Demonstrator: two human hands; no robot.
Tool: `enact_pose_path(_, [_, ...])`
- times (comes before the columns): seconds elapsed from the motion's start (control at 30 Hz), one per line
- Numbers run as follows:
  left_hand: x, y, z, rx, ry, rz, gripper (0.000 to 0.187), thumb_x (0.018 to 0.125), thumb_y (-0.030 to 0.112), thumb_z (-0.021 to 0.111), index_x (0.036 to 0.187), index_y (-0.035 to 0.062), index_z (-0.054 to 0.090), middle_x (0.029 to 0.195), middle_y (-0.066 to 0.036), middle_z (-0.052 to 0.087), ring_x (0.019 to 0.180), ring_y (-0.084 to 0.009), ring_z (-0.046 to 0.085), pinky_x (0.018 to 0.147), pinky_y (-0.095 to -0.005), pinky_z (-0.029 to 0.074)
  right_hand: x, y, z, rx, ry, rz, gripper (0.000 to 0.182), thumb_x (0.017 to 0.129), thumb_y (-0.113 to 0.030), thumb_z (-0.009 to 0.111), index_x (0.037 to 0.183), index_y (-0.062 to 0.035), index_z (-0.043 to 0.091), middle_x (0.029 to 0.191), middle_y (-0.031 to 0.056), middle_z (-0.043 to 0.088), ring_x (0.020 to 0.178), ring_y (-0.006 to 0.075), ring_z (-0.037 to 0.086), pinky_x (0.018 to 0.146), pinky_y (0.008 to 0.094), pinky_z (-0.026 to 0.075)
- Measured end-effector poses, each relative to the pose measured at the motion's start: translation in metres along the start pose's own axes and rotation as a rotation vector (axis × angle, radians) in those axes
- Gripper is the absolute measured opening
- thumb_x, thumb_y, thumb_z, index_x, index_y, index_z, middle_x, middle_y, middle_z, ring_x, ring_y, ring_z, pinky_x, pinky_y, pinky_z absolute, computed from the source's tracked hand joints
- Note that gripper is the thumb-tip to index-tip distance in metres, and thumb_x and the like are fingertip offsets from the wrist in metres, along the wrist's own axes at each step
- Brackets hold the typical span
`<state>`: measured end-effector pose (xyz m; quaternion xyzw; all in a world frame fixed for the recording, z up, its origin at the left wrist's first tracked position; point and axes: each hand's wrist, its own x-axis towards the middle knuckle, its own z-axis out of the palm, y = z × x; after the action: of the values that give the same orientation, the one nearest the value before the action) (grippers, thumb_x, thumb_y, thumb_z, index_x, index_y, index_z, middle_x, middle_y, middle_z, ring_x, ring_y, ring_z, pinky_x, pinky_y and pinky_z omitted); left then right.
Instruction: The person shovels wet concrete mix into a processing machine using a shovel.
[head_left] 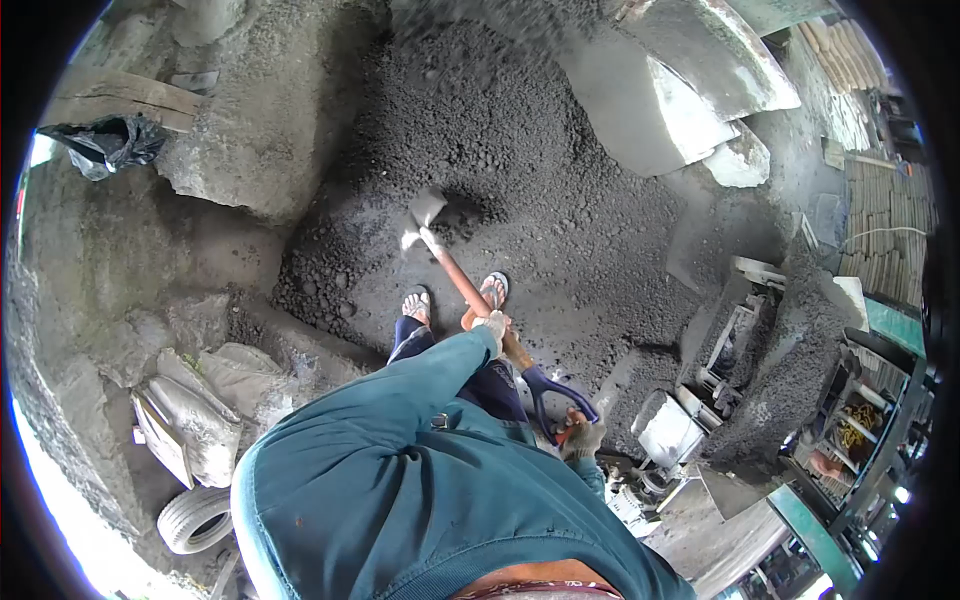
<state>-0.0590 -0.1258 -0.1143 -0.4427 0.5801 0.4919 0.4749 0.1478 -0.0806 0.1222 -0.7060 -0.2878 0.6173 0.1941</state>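
Note:
A shovel slants across the middle of the head view, its blade low over dark, gravelly material. My left hand, in a pale glove, is wrapped round the middle of the wooden shaft. Closer to my body, my right hand, also gloved, grips the dark D-shaped handle. The blade is slightly blurred, with dark loose material beside it. Both my feet, in flip-flops, stand just behind the blade, one on each side of the shaft's line.
Pale sheets lean at the upper right. A machine part sits in a trough on the right. Rough concrete blocks border the pile on the left. A tyre and several sacks lie at the lower left.

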Motion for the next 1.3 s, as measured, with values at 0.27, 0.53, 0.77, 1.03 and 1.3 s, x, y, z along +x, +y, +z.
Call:
enact_pose_path(0.27, [0.045,0.054,0.004,0.003,-0.317,-0.032,0.021,0.091,0.021,0.055,0.074,0.0091,0.058,0.067,-0.012,0.058,0.058,-0.0305,0.058,0.053,-0.0483,0.049,0.029,0.045,0.014,0.095,-0.217,0.304,0.014,0.086,-0.017,0.066,0.080,-0.0070,0.058,0.067,0.0068,0.058,0.061,0.0247,0.057,0.060,0.0424,0.051])
enact_pose_path(0.53, [0.009,-0.009,-0.007,-0.023,-0.292,0.137,0.011,0.089,0.021,0.058,0.090,0.0098,0.055,0.075,-0.011,0.056,0.065,-0.0308,0.058,0.060,-0.0498,0.051,-0.001,-0.016,-0.035,0.004,-0.125,0.097,0.034,0.072,0.001,0.063,0.106,0.0003,0.063,0.085,0.0078,0.065,0.069,0.0176,0.062,0.058,0.0309,0.053])
enact_pose_path(0.77, [0.008,0.117,-0.036,-0.020,-0.008,-0.104,0.013,0.090,0.018,0.056,0.088,0.0067,0.050,0.078,-0.012,0.051,0.069,-0.0326,0.057,0.065,-0.0505,0.052,0.042,0.025,0.059,-0.291,-0.298,-0.074,0.025,0.079,-0.003,0.066,0.103,-0.0011,0.061,0.069,0.0055,0.055,0.057,0.0196,0.058,0.049,0.0359,0.049])
enact_pose_path(1.03, [-0.070,-0.003,-0.009,0.148,-0.110,-0.274,0.015,0.085,0.009,0.060,0.098,0.0057,0.051,0.081,-0.012,0.055,0.071,-0.0316,0.061,0.064,-0.0496,0.055,-0.034,-0.029,-0.037,0.027,-0.184,0.164,0.034,0.071,-0.004,0.067,0.104,-0.0001,0.066,0.079,0.0092,0.066,0.060,0.0191,0.061,0.054,0.0309,0.052])
enact_pose_path(1.3, [0.052,0.046,0.056,0.259,-0.356,0.110,0.017,0.082,0.005,0.066,0.094,0.0063,0.053,0.074,-0.016,0.058,0.065,-0.0357,0.064,0.054,-0.0532,0.054,0.016,0.047,0.022,0.593,-0.027,0.526,0.007,0.085,-0.010,0.061,0.086,-0.0052,0.057,0.069,0.0059,0.056,0.055,0.0230,0.055,0.058,0.0418,0.052])
